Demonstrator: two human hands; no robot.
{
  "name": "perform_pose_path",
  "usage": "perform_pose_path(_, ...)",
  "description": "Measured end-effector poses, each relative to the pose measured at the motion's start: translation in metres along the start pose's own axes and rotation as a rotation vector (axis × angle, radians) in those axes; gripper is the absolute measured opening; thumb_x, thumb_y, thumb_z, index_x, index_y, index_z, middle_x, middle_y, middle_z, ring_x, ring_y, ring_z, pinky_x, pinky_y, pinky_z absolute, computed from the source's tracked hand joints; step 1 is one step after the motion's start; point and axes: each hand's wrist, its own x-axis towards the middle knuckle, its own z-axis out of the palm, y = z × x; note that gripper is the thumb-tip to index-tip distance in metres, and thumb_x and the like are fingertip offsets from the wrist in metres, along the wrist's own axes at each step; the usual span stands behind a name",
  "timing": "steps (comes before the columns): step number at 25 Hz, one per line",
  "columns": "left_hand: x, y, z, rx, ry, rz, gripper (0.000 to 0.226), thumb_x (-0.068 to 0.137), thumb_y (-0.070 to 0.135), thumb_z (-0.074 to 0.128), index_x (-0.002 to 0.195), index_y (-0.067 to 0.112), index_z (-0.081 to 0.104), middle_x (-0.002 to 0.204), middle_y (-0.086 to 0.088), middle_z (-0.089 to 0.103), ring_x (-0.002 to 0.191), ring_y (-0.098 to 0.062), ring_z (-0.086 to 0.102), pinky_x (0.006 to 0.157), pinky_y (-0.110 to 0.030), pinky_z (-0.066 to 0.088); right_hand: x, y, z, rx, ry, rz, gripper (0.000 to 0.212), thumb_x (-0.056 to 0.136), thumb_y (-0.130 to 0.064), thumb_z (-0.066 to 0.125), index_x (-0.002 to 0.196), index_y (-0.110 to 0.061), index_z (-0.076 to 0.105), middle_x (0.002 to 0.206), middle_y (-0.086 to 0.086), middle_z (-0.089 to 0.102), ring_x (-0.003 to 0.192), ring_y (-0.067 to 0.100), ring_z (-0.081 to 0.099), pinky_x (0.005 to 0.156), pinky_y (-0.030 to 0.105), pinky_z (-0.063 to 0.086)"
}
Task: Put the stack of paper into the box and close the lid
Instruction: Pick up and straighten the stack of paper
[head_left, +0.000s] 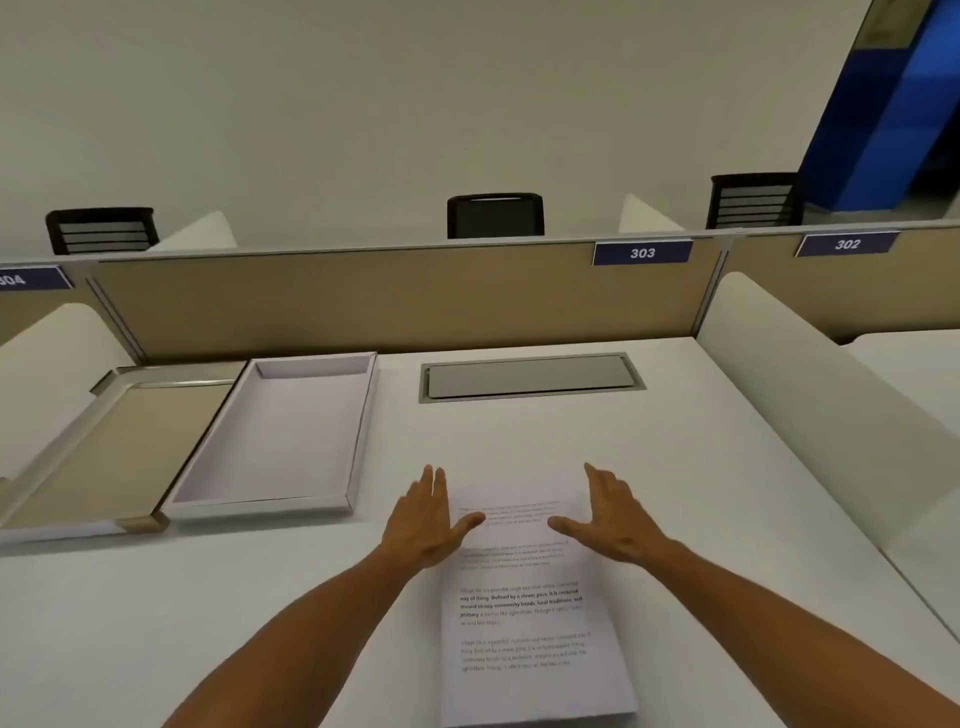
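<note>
Head cam: white desk (701, 467) w/ tan partition (363, 301) at back, grey cable hatch (530, 376) set in top; black chairs beyond. Blue tags read 303 (642, 253) and 302 (847, 244). Paper stack (524, 623), printed text too blurred to read, lies near desk edge. Open box (280, 441) left of it, lid (104, 457) beside box. Left hand (426, 519) & right hand (608, 519) flat, fingers spread, flanking stack's far end, gripping nothing.

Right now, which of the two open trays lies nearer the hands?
The white-lined tray, right of the tan-lined one, lies closer to the left hand.
</note>
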Motion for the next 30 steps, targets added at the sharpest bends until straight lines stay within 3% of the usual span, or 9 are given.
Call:
perform_pose_path(2,-0.003,-0.002,0.012,-0.152,-0.082,-0.098,0.108,0.084,0.075,0.041,0.155,0.003,0.004,0.165,-0.016,0.006,0.151,-0.031,0.012,0.122,-0.047,0.018,-0.006,0.002,0.013,0.101,-0.014,0.109,0.11,0.079,-0.068,0.062,0.156,-0.008,0.012,0.161,0.014,0.022,0.148,0.033,0.023,0.116,0.046,0.029)
perform_pose_path(5,-0.011,-0.007,0.032,-0.325,-0.073,-0.193,0.093,0.079,0.071,0.056,0.141,0.004,0.035,0.146,-0.015,0.045,0.133,-0.033,0.046,0.109,-0.047,0.042,-0.013,0.01,0.037,0.216,-0.071,0.239,0.103,0.081,-0.062,0.066,0.153,-0.006,0.02,0.157,0.015,0.028,0.145,0.034,0.028,0.114,0.046,0.032)
perform_pose_path(8,-0.018,-0.003,0.039,-0.363,-0.007,-0.215,0.08,0.079,0.066,0.062,0.13,0.007,0.046,0.133,-0.013,0.056,0.122,-0.032,0.055,0.1,-0.046,0.049,-0.014,0.015,0.051,0.362,-0.096,0.319,0.102,0.076,-0.064,0.068,0.151,-0.007,0.027,0.153,0.014,0.035,0.14,0.032,0.038,0.112,0.045,0.039)
perform_pose_path(13,-0.04,0.003,0.055,-0.682,-0.033,-0.287,0.082,0.068,0.066,0.066,0.13,0.015,0.047,0.133,-0.007,0.058,0.12,-0.029,0.057,0.102,-0.05,0.049,-0.015,0.017,0.07,0.584,-0.096,0.448,0.086,0.074,-0.056,0.071,0.14,-0.009,0.041,0.14,0.01,0.051,0.122,0.029,0.055,0.099,0.042,0.05)
perform_pose_path(17,-0.044,0.014,0.061,-0.858,-0.041,-0.4,0.072,0.077,0.05,0.072,0.132,0.017,0.04,0.135,-0.006,0.054,0.121,-0.03,0.056,0.101,-0.051,0.05,-0.014,0.016,0.077,0.59,-0.1,0.505,0.082,0.066,-0.054,0.072,0.131,-0.01,0.049,0.132,0.01,0.055,0.116,0.029,0.058,0.097,0.045,0.053)
perform_pose_path(22,-0.022,0.022,0.058,-0.809,-0.049,-0.636,0.074,0.078,0.046,0.07,0.134,0.009,0.038,0.134,-0.013,0.043,0.12,-0.035,0.051,0.098,-0.049,0.051,-0.007,0.012,0.074,0.537,-0.1,0.575,0.064,0.07,-0.036,0.071,0.124,-0.009,0.049,0.128,0.013,0.053,0.113,0.031,0.056,0.095,0.045,0.054)
perform_pose_path(25,-0.008,0.023,0.051,-0.815,-0.079,-0.699,0.069,0.072,0.039,0.065,0.131,0.009,0.045,0.128,-0.016,0.049,0.113,-0.035,0.053,0.095,-0.049,0.053,0.001,0.006,0.069,0.497,-0.126,0.601,0.044,0.077,-0.024,0.071,0.112,-0.011,0.047,0.125,0.016,0.05,0.11,0.031,0.055,0.094,0.044,0.054)
perform_pose_path(30,0.003,0.021,0.052,-0.807,-0.103,-0.721,0.065,0.063,0.042,0.07,0.118,0.012,0.053,0.118,-0.013,0.053,0.106,-0.035,0.057,0.09,-0.049,0.056,0.004,0.006,0.069,0.504,-0.126,0.628,0.044,0.073,-0.02,0.074,0.108,-0.012,0.048,0.126,0.018,0.051,0.109,0.032,0.056,0.095,0.045,0.054)
